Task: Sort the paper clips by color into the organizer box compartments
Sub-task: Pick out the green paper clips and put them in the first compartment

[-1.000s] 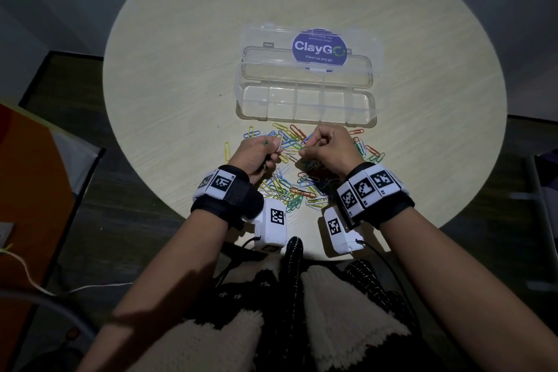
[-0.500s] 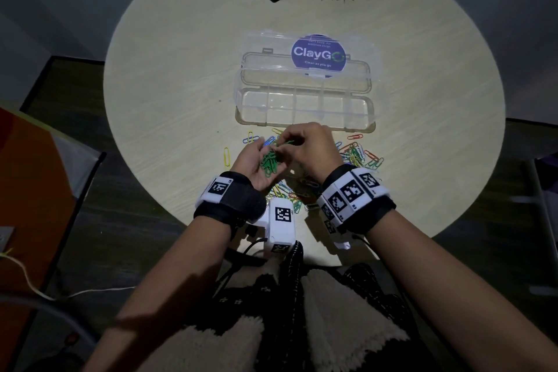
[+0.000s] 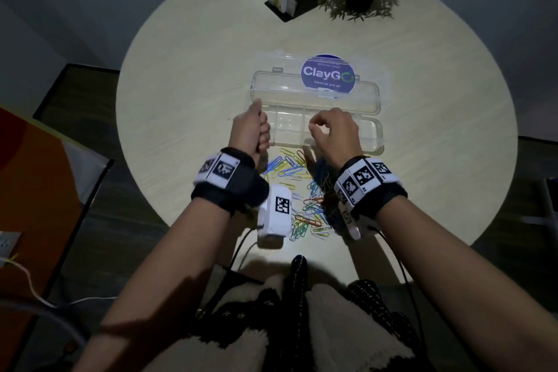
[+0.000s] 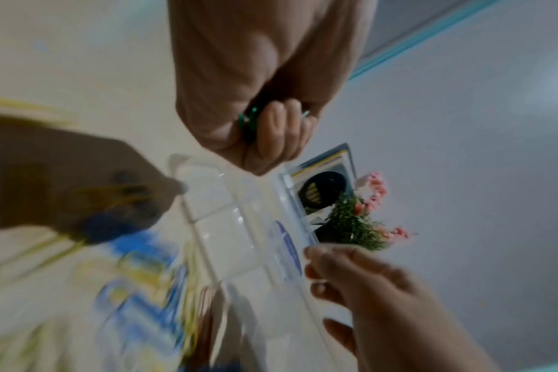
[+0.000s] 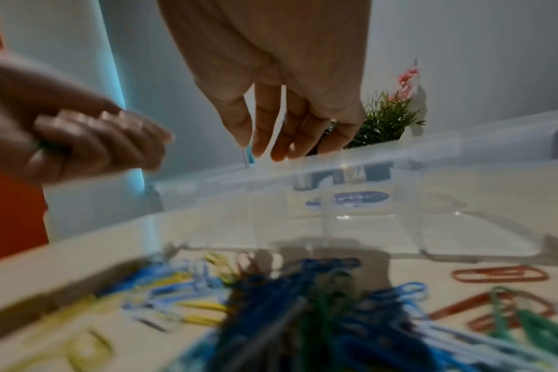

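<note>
Delivery step: left hand (image 3: pixel 250 130) fisted on green clips (image 4: pixel 250 120) above organizer box (image 3: pixel 373 142) left end; right hand (image 3: pixel 333 133) pinches something unclear. Next, release into one compartment.

Black wristbands (image 3: pixel 232 187) with white tag markers

organizer box (image 3: pixel 373 133): clear glossy plastic | table (image 3: pixel 181 93): pale matt woodgrain
</note>
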{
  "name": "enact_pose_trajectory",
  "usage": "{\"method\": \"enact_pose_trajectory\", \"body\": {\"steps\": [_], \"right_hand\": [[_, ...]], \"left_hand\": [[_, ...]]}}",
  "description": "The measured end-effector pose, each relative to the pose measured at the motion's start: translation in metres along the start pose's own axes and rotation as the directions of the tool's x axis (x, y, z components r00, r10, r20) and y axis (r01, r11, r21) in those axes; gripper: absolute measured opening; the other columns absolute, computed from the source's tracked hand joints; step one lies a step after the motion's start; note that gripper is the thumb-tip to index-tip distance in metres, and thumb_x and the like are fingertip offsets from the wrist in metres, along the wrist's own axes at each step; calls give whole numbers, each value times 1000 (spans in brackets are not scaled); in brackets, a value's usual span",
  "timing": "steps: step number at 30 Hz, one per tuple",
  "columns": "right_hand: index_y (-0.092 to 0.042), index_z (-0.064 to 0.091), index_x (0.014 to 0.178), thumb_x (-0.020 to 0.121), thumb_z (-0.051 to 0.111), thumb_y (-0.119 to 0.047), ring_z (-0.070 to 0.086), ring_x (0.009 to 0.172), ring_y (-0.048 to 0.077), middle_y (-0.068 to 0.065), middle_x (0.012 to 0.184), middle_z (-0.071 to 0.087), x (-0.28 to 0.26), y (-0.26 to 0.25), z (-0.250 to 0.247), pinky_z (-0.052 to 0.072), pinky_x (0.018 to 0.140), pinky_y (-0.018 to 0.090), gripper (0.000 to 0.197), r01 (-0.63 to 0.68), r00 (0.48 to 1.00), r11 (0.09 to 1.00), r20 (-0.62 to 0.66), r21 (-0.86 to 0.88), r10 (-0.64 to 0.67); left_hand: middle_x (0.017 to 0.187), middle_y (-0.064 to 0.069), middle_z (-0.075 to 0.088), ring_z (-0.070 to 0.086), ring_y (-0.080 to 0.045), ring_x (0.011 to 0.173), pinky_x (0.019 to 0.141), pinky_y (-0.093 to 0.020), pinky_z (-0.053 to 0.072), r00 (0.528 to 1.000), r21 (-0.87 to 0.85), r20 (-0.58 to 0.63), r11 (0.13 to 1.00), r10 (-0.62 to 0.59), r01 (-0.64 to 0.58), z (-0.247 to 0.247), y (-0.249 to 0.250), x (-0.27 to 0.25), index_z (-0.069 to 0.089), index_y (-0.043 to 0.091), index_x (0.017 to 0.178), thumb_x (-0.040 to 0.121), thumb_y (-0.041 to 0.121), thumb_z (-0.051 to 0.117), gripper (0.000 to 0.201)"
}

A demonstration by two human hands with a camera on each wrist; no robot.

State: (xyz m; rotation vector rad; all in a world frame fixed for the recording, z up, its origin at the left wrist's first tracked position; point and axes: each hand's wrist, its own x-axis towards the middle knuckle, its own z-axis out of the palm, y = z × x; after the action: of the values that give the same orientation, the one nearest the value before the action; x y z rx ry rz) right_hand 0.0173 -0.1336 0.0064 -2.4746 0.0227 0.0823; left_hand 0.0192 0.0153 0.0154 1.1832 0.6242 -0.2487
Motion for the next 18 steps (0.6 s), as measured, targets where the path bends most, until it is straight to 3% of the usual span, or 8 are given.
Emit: {"method": "enact_pose_trajectory", "body": {"steps": [4,6,8,12,15,18], "right_hand": [[-4,70,93,91,52,-22,53,103,34,19,99,64,11,12,3,38,87,37,25,-9,995,995,93,-99,19],[-3,70,90,92,51,-22,54,101,35,19,97,65,12,12,4,38,86,37,27,-7,995,995,93,-103,17],[-3,70,90,92,51,-22,53,102,34,18,98,65,12,12,5,38,89,38,27,-12,995,994,97,-112,23],[-4,70,91,92,51,-22,52,103,33,17,99,65,12,13,5,37,89,37,26,-17,996,995,88,-97,25],[-4,70,90,92,51,-22,52,103,32,16,98,65,12,14,6,35,90,37,26,-24,996,996,79,-81,31],[-3,70,90,91,53,-20,52,103,32,15,98,66,13,15,7,35,91,37,24,-37,997,998,72,-49,41]], "left_hand": [[40,4,32,30,-18,37,45,-20,23,958,265,-120,939,260,-221,18,27,31,30,18,53,98,38,40,50],[53,-2,34,35,-23,58,57,-28,26,940,411,-104,874,326,-258,21,26,47,29,18,54,96,40,39,48],[61,-6,41,38,-22,70,60,-26,21,926,565,-82,783,369,-262,22,21,59,30,17,56,100,34,38,48],[61,-7,50,43,-18,58,57,-23,23,914,726,-11,631,405,-271,23,13,66,47,13,58,98,21,44,41],[65,-11,50,43,-17,67,56,-23,25,914,768,29,576,406,-280,23,7,69,57,9,69,91,17,50,24],[53,-2,43,46,-19,69,57,-20,24,909,795,48,535,414,-286,24,4,68,57,8,69,91,16,51,24]]}}
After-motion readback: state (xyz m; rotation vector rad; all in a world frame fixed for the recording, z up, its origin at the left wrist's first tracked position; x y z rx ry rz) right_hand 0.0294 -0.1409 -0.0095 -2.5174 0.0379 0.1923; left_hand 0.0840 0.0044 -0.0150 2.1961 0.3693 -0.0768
